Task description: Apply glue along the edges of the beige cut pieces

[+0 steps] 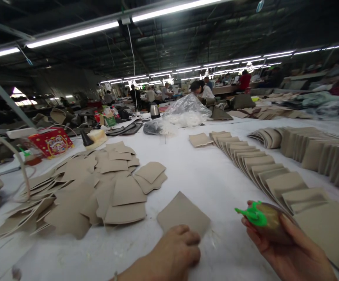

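My right hand [286, 249] is wrapped round a small brownish squeeze bottle [272, 224] with a green nozzle cap [253, 214] that points left. My left hand [177, 251] rests on the white table [204, 175], fingers curled down onto the near edge of a single tan fabric piece [182, 214]. To its left lies a loose heap of several tan fabric pieces [99, 191]. On the right, overlapping tan pieces run in a long row [260, 164] away from me.
More stacked tan pieces [318, 150] line the far right. A red patterned box [52, 142], a black-tipped glue bottle [95, 138], clear plastic bags [187, 111] and a kettle [154, 111] stand at the back. Other people work at distant tables. A white cable [20, 164] loops at left.
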### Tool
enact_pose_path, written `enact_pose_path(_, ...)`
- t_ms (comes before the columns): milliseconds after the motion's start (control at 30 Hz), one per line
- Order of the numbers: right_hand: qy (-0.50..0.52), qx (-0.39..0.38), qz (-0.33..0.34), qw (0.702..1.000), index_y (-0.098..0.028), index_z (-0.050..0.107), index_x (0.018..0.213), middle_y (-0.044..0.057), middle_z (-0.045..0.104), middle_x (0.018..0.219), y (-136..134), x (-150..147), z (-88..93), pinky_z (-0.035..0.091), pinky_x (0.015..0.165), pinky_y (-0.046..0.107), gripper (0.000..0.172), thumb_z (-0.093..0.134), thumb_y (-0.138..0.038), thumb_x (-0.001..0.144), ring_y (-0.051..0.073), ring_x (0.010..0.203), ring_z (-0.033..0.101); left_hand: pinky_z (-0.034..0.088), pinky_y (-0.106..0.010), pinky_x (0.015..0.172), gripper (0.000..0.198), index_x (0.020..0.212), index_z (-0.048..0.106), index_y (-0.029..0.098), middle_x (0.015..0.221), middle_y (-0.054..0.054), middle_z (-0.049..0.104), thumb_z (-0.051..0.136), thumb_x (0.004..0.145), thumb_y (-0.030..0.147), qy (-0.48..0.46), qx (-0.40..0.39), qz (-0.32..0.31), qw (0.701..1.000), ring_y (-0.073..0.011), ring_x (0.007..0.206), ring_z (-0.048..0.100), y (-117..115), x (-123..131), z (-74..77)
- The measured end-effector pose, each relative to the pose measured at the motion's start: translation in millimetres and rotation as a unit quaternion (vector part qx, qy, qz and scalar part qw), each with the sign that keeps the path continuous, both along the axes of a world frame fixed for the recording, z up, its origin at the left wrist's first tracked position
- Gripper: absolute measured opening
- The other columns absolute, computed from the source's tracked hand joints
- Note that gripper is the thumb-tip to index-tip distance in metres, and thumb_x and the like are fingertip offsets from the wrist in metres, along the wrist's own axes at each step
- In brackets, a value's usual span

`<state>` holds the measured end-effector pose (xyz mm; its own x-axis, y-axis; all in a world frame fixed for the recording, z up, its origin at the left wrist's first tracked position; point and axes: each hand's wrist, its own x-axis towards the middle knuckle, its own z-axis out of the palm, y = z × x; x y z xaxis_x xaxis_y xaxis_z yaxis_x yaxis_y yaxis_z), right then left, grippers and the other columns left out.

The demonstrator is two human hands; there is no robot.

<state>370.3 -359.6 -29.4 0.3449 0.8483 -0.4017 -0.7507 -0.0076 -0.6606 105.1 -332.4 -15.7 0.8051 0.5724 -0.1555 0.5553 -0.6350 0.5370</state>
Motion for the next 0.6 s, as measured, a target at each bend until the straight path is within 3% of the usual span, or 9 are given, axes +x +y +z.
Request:
enact_pose_path(33,-0.018,0.016,0.007,1.000,-0.025,0.076,0.092,0.006,0.072,0.110,-1,0,-3.0,0.062,0.068,0.035,0.029,0.080,-0.037,0.066,0.028,0.085,0.070,0.041,-0.034,0.096,0.023,0.084,0.066,0.023,0.108,-0.006,0.067,0.056,0.069,0.008,-0.006,-0.006,0.016,1.000,-0.0242,0.102,0.056,0,-10,4.7)
enact_pose_path(100,-0.055,0.043,0.017,0.997,-0.025,0.076,0.092,0.007,0.072,0.108,-1,-1,-5.5,0.062,0.066,0.038,0.032,0.083,-0.037,0.063,0.029,0.086,0.070,0.043,-0.034,0.091,0.025,0.091,0.066,0.023,0.097,-0.005,0.067,0.051,0.075,0.011,0.002,0.005,0.106,0.994,-0.0228,0.096,0.057,-1,-23,10.6)
enact_pose_path(200,-0.098,0.077,0.051,0.991,-0.024,0.076,0.094,0.009,0.072,0.105,-2,-4,-2.0,0.062,0.067,0.039,0.032,0.083,-0.038,0.066,0.031,0.087,0.070,0.041,-0.039,0.095,0.039,0.118,0.060,0.021,0.117,-0.010,0.060,0.056,0.079,0.023,0.010,0.024,0.216,0.976,-0.0279,0.110,0.050,-4,-23,8.4)
enact_pose_path(333,-0.141,0.082,0.052,0.985,-0.022,0.075,0.098,0.011,0.071,0.106,-5,-6,4.0,0.062,0.067,0.039,0.037,0.084,-0.039,0.066,0.032,0.091,0.069,0.038,-0.045,0.101,0.047,0.124,0.058,0.019,0.131,-0.016,0.049,0.060,0.079,0.033,0.043,0.008,0.240,0.970,-0.0337,0.120,0.043,-11,-2,0.3)
enact_pose_path(600,-0.177,0.055,0.048,0.982,-0.021,0.076,0.095,0.013,0.073,0.095,-17,-7,2.8,0.062,0.065,0.038,0.045,0.089,-0.040,0.057,0.032,0.083,0.070,0.042,-0.048,0.097,0.041,0.112,0.060,0.012,0.124,-0.021,0.052,0.058,0.071,0.015,0.094,-0.003,0.248,0.964,-0.0360,0.114,0.046,-14,21,6.5)
